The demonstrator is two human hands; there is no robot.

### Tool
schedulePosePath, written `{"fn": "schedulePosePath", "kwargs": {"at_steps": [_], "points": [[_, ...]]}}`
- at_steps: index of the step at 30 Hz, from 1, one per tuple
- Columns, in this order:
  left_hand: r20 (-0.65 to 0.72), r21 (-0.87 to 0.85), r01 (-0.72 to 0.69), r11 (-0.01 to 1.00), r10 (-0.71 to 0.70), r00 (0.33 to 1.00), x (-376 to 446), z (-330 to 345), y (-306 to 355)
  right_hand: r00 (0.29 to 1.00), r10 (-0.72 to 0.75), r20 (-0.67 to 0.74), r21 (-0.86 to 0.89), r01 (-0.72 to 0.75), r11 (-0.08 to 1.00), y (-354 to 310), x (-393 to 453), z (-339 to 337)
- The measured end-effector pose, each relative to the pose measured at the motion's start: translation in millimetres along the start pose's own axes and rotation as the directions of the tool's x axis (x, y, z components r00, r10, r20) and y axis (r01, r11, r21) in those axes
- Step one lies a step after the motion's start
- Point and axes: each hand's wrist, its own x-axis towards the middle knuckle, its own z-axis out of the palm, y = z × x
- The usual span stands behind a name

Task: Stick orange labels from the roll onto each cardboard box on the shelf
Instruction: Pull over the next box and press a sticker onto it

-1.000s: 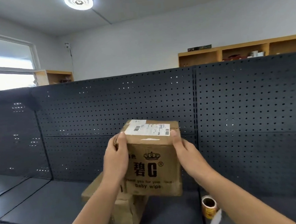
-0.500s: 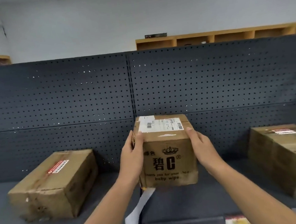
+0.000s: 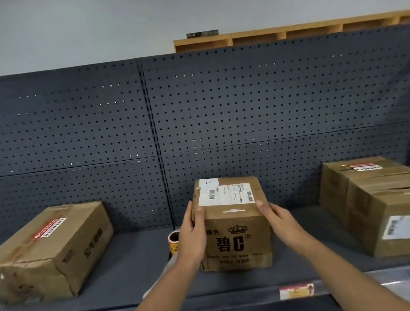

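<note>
A cardboard baby-wipe box (image 3: 236, 243) with a white shipping label on top stands on the dark shelf (image 3: 125, 272). My left hand (image 3: 191, 238) grips its left front corner, thumb at the top edge. On the right front corner my right hand (image 3: 279, 221) holds it the same way. The orange label roll (image 3: 174, 240) stands upright just left of the box, partly hidden by my left hand, with a white liner strip (image 3: 161, 279) trailing behind my forearm. A long box (image 3: 49, 250) on the left carries a red-orange label (image 3: 50, 227).
Two stacked-looking boxes (image 3: 381, 202) fill the right end of the shelf, the rear one with a label (image 3: 365, 165) on top. A perforated dark back panel (image 3: 195, 121) closes the shelf behind. A price tag (image 3: 296, 290) is on the shelf's front edge.
The box has come down from in front of the panel onto the shelf. The view has dropped and closed in, and the label roll now shows beside the box.
</note>
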Motion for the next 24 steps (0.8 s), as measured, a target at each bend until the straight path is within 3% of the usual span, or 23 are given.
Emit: {"fn": "schedulePosePath", "kwargs": {"at_steps": [6, 17, 24], "points": [[0.006, 0.034, -0.028, 0.999, 0.028, 1.0, 11, 6, -7, 1.0, -0.019, 0.018, 0.014, 0.019, 1.0, 6, 15, -3], [0.018, 0.07, -0.108, 0.992, 0.107, 0.994, 17, 12, -16, 0.996, -0.045, -0.08, 0.078, 0.051, 0.996, 28, 23, 9], [0.156, 0.059, -0.061, 0.996, 0.051, 0.986, 17, -6, -20, 0.997, -0.074, -0.034, 0.084, 0.076, 0.994, 33, 19, -3]]}}
